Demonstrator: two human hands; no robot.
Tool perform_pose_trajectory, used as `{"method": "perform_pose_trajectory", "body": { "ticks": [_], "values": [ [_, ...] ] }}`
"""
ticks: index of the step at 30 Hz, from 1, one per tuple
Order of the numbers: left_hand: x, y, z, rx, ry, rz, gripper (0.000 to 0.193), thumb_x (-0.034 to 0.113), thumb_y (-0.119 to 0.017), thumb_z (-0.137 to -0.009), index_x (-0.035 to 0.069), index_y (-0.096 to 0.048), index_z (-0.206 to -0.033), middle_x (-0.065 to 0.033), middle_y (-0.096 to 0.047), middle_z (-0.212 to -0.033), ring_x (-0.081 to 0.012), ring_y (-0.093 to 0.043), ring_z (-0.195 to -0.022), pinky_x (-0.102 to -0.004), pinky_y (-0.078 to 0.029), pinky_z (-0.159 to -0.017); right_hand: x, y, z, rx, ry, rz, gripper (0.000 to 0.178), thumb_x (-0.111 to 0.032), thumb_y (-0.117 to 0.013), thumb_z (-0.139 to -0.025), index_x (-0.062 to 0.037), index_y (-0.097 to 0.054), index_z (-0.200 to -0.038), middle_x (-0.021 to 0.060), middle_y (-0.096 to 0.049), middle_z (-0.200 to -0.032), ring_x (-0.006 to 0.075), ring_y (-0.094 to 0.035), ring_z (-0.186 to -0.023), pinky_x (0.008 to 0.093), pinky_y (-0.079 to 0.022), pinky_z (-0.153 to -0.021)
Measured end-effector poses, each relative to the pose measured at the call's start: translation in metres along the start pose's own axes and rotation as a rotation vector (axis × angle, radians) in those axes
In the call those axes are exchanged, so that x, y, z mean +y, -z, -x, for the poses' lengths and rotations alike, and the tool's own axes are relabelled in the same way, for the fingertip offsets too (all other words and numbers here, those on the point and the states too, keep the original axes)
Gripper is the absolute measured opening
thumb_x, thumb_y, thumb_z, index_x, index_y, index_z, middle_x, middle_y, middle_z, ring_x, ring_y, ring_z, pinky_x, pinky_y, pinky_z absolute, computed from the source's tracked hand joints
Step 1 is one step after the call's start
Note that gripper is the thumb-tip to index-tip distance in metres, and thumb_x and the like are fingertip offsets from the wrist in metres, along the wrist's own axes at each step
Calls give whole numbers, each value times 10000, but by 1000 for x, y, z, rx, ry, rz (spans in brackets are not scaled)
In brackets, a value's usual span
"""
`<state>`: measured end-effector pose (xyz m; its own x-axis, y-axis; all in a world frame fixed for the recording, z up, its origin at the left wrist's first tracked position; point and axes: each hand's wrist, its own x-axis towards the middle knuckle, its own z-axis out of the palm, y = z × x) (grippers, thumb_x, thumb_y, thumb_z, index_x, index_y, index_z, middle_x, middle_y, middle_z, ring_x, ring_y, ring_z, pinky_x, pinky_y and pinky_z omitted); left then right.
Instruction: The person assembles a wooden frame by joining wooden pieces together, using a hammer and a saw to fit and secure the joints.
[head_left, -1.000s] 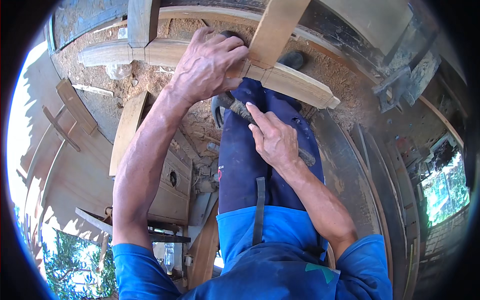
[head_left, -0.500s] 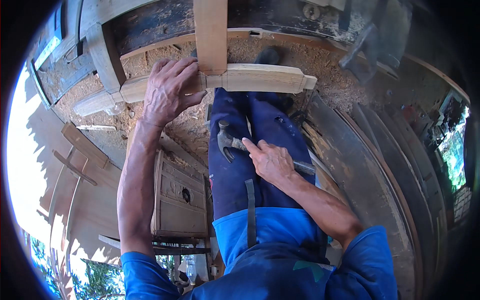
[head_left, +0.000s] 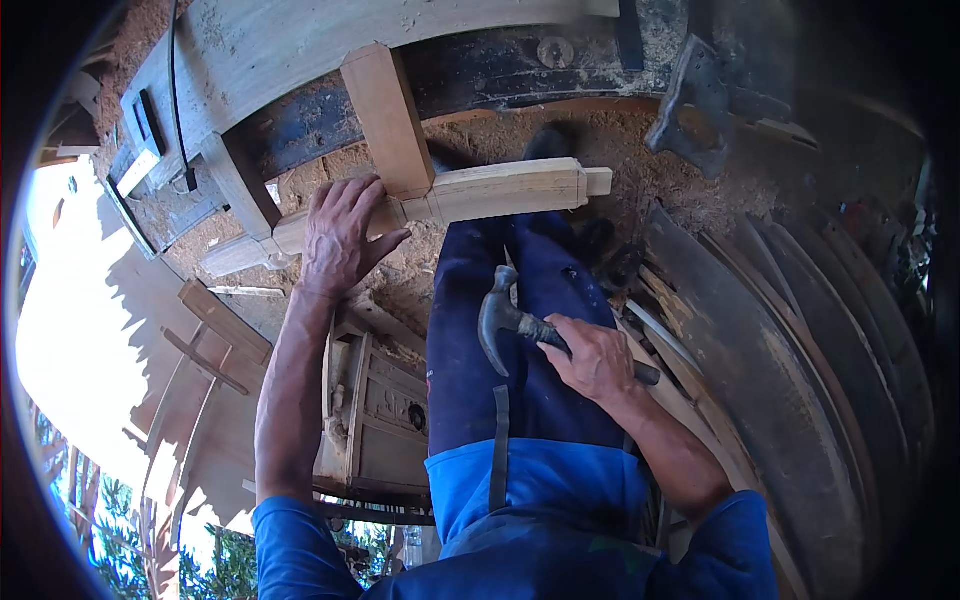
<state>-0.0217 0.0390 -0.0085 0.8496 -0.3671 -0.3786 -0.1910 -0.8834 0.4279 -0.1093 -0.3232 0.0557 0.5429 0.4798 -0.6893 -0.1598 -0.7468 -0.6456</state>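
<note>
holds the left arm (head_left: 290, 400) stretched forward, with the left hand (head_left: 338, 240) back up and thumb (head_left: 388, 244) spread wide. bends the right arm (head_left: 675, 455) inward, with the right hand (head_left: 592, 362) curled in a firm grip.

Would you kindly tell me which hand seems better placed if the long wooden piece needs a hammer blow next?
Probably the right hand: it grips the hammer by its handle. The left hand lies over the long wooden piece, so it seems better placed to steady it.
</note>
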Motion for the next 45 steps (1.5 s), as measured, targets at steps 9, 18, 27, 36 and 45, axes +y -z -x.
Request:
{"method": "perform_pose_trajectory", "body": {
  "ticks": [9, 18, 27, 36, 45],
  "values": [
    [11, 18, -22, -82, 375, 323, 646, 519, -762, -844, 23, -630, -1237, -173, -697, -1115, -364, -661, -1077, -477, -490, -955, 43, 80, -10, 809, -118, -141, 342, -85, -710, -888, 62, -630, -1186, 183, -696, -972, 293, -699, -837, 377, -546, -722],
    [-4, 9, -60, -357, 562, 753, 801, 528, -877, -712, -98, -652, -1158, -223, -729, -1031, -323, -710, -1000, -419, -523, -936, 112, 176, -81, 1179, -313, -86, 438, -215, -679, -962, 76, -611, -1283, 149, -693, -1028, 210, -656, -886, 355, -510, -824],
    [-6, 12, -68, -493, 605, 835, 710, 410, -909, -716, -71, -652, -1171, -191, -717, -1083, -274, -679, -1025, -388, -508, -937, 128, 187, -120, 1153, -286, -89, 414, -169, -669, -950, 29, -615, -1310, 203, -712, -1133, 285, -698, -1030, 385, -522, -899],
    [-8, 14, -70, -485, 643, 850, 755, 454, -908, -691, -69, -651, -1172, -200, -719, -1075, -293, -690, -1015, -392, -519, -935, 145, 190, -146, 1152, -315, 125, 420, -191, -685, -933, -1, -622, -1302, 213, -603, -1325, 372, -637, -1132, 426, -503, -948],
    [-24, 0, -57, -445, 413, 789, 848, 445, -919, -674, -71, -575, -1252, -213, -694, -1124, -318, -665, -1122, -414, -503, -1008, 127, 201, -156, 1108, -389, -32, 491, -221, -684, -952, 0, -571, -1375, 220, -650, -1297, 328, -653, -1166, 387, -495, -969]
  ]
}}
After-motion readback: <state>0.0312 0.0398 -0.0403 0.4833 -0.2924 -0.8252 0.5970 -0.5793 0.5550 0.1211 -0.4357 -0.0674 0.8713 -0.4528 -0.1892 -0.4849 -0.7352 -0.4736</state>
